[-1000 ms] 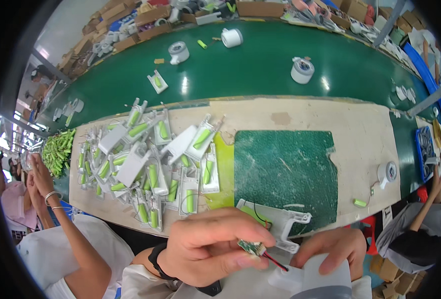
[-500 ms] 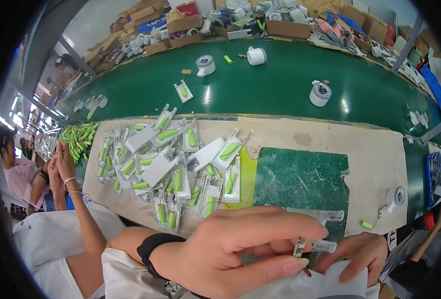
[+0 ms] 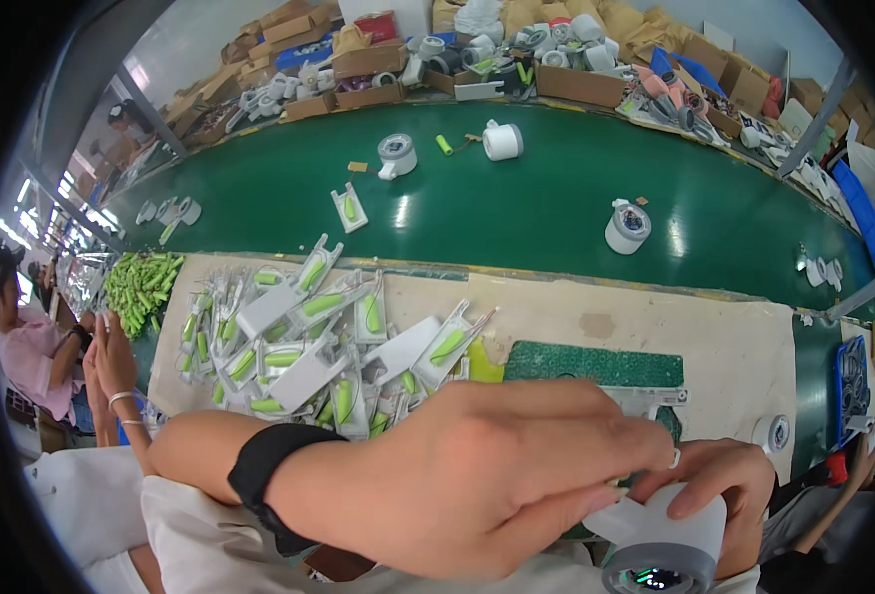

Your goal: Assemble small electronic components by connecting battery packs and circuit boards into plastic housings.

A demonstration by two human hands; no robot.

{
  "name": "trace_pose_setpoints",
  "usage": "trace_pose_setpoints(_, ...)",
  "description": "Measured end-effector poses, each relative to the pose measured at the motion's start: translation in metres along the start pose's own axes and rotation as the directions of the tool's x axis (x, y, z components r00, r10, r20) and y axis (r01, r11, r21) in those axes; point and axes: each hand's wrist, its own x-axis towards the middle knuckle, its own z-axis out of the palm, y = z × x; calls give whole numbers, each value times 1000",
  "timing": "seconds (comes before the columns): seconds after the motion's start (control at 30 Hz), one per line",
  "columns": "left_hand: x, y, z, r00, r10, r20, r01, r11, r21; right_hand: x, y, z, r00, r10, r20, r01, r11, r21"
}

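Observation:
My left hand (image 3: pixel 497 455), with a black band at the wrist, is closed around a white plastic handle shell (image 3: pixel 667 396). Only the shell's far end sticks out past the knuckles. My right hand (image 3: pixel 739 475) grips a white round housing (image 3: pixel 685 510) with a grey ring and a dark inside. The housing's short neck reaches toward my left fingertips, which are close to it; whether they touch is hard to see. Beyond my left forearm lies a pile of white handle shells (image 3: pixel 314 361), many with green battery cells in them.
Under the pile is a cardboard sheet (image 3: pixel 734 346) with a worn green mat (image 3: pixel 596 366). Farther off, several white housings stand on the green table (image 3: pixel 536 213). Green cells are heaped (image 3: pixel 136 287) at left, near a co-worker's hands (image 3: pixel 113 366). Another housing (image 3: pixel 772 433) sits right.
The round housing has come up into view in my right hand, its grey ring now showing. My left hand has turned over, hiding the small circuit board seen between its fingers before.

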Motion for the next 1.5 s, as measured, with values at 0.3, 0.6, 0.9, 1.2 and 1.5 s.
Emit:
trace_pose_setpoints(0.3,37,-35,-41,951,-305,-46,296,944,-146,96,44,-60,755,26,656,-254,933,255)
trace_pose_setpoints(0.6,112,-160,-92,845,-511,-160,531,762,371,172,145,-67,864,281,418,-473,739,481)
trace_pose_setpoints(0.9,147,-222,-203,748,-525,-407,664,608,436,231,201,-51,898,438,44,-423,830,364)
trace_pose_setpoints(1.2,173,-340,-197,860,-465,-208,370,288,883,223,226,-43,972,205,-112,-232,898,-375)
trace_pose_setpoints(1.5,163,-283,-194,953,-216,-214,273,296,915,192,151,-66,947,-288,146,271,462,-844)
